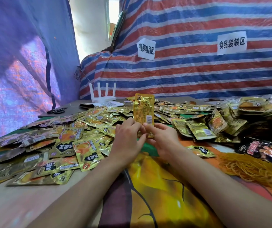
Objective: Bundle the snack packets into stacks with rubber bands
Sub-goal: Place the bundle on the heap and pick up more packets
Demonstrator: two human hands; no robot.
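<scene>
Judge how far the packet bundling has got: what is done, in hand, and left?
Done: no banded stack shows plainly. In hand: the left hand and right hand pinch the upright gold packets by their lower end, no band visible. Left: the heap of loose packets, with the rubber band pile at right.

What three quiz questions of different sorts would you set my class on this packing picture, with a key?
1. True or false: the rubber bands lie heaped on the person's left.
2. Which stands at the far end of the table? A: white router with four antennas; B: kettle; C: lamp.
3. Which holds the raised packets: left hand, right hand, or both?
Key: 1 false, they lie on the right. 2 A. 3 both.
</scene>
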